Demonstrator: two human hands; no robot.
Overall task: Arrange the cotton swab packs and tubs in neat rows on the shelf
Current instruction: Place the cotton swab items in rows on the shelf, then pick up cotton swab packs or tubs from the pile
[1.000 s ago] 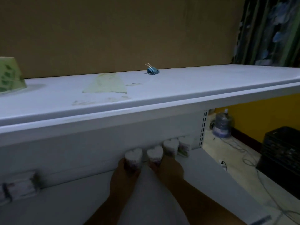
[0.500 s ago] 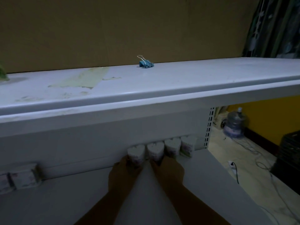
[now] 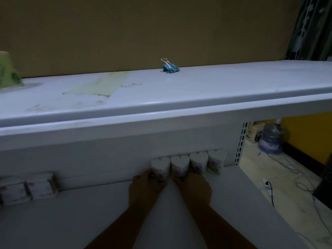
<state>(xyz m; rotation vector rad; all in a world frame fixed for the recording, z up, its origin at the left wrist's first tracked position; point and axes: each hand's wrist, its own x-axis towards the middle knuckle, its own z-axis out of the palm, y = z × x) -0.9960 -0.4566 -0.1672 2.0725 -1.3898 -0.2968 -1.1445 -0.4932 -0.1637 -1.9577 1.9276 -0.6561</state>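
1. Four heart-shaped tubs (image 3: 198, 161) stand upright, side by side and touching, at the right end of the lower shelf (image 3: 71, 212), hard against its back panel (image 3: 107, 155). That row looks close to finished.
2. Your left hand (image 3: 143, 188) has its grip curled round the foot of the leftmost tub (image 3: 160, 163). Your right hand (image 3: 195, 187) does the same at the second tub (image 3: 180, 161). The light is dim, so this is a reading and not a certainty.
3. Far to the left, well apart from the tubs, two boxy packs (image 3: 41, 183) sit against the same panel, slightly askew. They look like what is left to straighten.
4. The tubs are small, taper toward the base, and show white swab tips packed tight at the top. Printed labels wrap their sides, but the print is too dark to read.
5. The packs are rectangular with a soft, wrapped look.
6. The shelves are smooth, painted white metal. The upper shelf (image 3: 215, 90) carries stains and a blue binder clip (image 3: 170, 67).
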